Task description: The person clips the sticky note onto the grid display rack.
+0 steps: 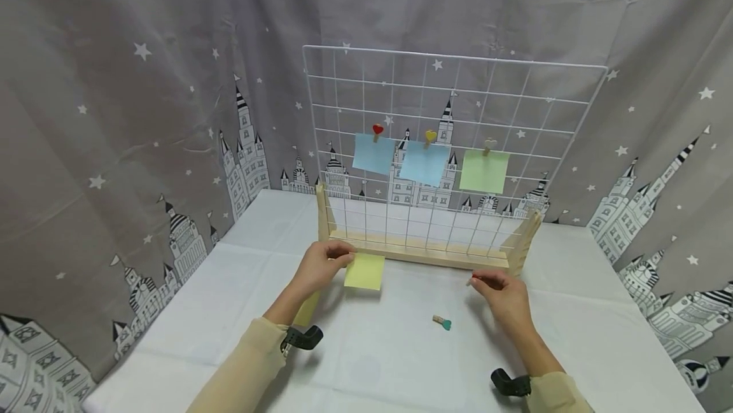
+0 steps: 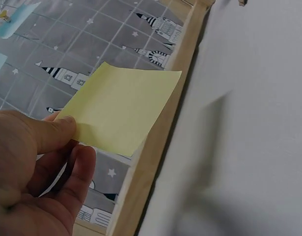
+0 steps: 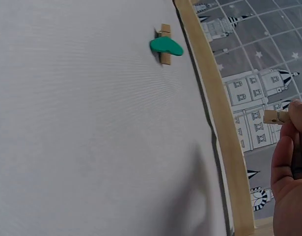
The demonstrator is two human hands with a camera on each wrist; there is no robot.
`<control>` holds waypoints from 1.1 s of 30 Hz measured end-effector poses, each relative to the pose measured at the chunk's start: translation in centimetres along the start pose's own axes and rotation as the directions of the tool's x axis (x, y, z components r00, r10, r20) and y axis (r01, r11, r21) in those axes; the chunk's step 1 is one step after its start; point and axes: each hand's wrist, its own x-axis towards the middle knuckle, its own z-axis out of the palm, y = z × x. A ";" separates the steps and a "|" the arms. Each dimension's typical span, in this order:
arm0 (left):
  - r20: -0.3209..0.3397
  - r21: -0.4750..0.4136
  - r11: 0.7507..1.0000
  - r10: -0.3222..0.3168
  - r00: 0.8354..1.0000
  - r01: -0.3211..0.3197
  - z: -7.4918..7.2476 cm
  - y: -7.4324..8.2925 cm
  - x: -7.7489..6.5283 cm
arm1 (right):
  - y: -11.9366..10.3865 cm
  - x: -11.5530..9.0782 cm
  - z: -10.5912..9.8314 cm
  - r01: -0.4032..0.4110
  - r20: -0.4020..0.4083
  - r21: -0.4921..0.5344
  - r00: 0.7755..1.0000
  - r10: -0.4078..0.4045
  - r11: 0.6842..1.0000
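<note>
My left hand pinches a yellow sticky note at one edge, between thumb and fingers. The note is raised off the table, in front of the grid stand's wooden base. My right hand holds a small wooden clothespin by one end, its tip sticking out past the thumb; a bit of red shows at the fingers in the head view. Between the hands, a clothespin with a green heart lies on the table. A second yellow note is partly hidden behind the left wrist.
A white wire grid stands upright in a wooden base at the table's back. Two blue notes and a green note hang on it from heart clothespins. A grey patterned curtain surrounds the white table.
</note>
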 end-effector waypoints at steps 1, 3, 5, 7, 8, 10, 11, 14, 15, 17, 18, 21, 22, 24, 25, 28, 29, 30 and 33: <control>0.001 -0.003 1.000 0.007 1.000 -0.007 0.0 0.2 0.2 | -0.2 0.1 -0.1 0.002 0.000 -0.005 1.000 -0.002 1.000; 0.007 -0.006 1.000 0.011 1.000 -0.011 0.0 0.6 0.6 | -0.7 0.2 -0.3 0.005 0.001 -0.011 1.000 -0.005 1.000; 0.012 -0.008 1.000 0.014 1.000 -0.014 0.1 1.0 1.0 | -1.2 0.4 -0.5 0.019 -0.006 -0.002 1.000 -0.019 1.000; 0.016 -0.012 1.000 0.018 1.000 -0.018 0.1 1.6 1.4 | -1.7 0.7 -0.7 0.031 -0.013 0.014 0.999 -0.031 0.999; 0.018 -0.013 1.000 0.026 1.000 -0.025 0.1 1.8 1.7 | -2.0 0.8 -0.8 0.038 -0.017 0.020 0.999 -0.038 0.999; 0.023 -0.011 0.999 0.045 0.999 -0.045 0.1 2.3 2.2 | -2.9 1.0 -1.0 0.049 -0.025 0.030 0.999 -0.048 0.998; 0.024 -0.010 0.998 0.054 0.998 -0.054 0.1 2.6 2.5 | -3.3 1.1 -1.1 0.054 -0.026 0.032 0.998 -0.054 0.998; 0.026 -0.016 0.997 0.078 0.997 -0.078 0.1 3.4 3.3 | -4.7 1.4 -1.2 0.076 -0.025 0.042 0.997 -0.075 0.996; 0.027 -0.014 0.997 0.081 0.996 -0.080 0.0 3.7 3.5 | -5.2 1.6 -1.3 0.089 -0.024 0.051 0.996 -0.088 0.995; 0.025 -0.019 0.996 0.092 0.995 -0.091 0.0 4.3 3.9 | -6.2 2.0 -1.3 0.127 -0.018 0.077 0.992 -0.126 0.989; 0.023 -0.021 0.995 0.101 0.995 -0.100 -0.1 4.6 4.1 | -6.6 2.1 -1.3 0.146 -0.015 0.089 0.989 -0.146 0.985; 0.012 -0.025 0.992 0.123 0.992 -0.123 -0.3 5.4 4.5 | -8.2 2.6 -1.2 0.217 -0.006 0.124 0.976 -0.217 0.968; 0.009 -0.030 0.991 0.131 0.991 -0.130 -0.4 5.6 4.7 | -8.8 2.7 -1.1 0.241 -0.005 0.131 0.970 -0.243 0.962; 0.002 -0.041 0.990 0.137 0.991 -0.137 -0.6 6.1 4.8 | -9.9 2.9 -0.9 0.280 -0.002 0.143 0.959 -0.282 0.949; 0.000 -0.046 0.989 0.138 0.990 -0.138 -0.7 6.3 4.9 | -10.4 3.0 -0.9 0.298 0.000 0.145 0.954 -0.301 0.943; -0.006 -0.059 0.988 0.143 0.990 -0.144 -0.9 6.8 5.1 | -11.7 3.1 -0.5 0.333 0.015 0.161 0.941 -0.339 0.929; -0.009 -0.060 0.987 0.148 0.989 -0.148 -1.0 6.9 5.1 | -12.1 3.2 -0.4 0.338 0.022 0.169 0.938 -0.346 0.926; -0.010 -0.063 0.987 0.150 0.989 -0.150 -1.0 7.0 5.2 | -12.5 3.2 -0.3 0.344 0.026 0.177 0.935 -0.354 0.922; -0.017 -0.067 0.985 0.158 0.987 -0.159 -1.2 7.4 5.3 | -13.6 3.3 0.1 0.366 0.037 0.211 0.923 -0.382 0.906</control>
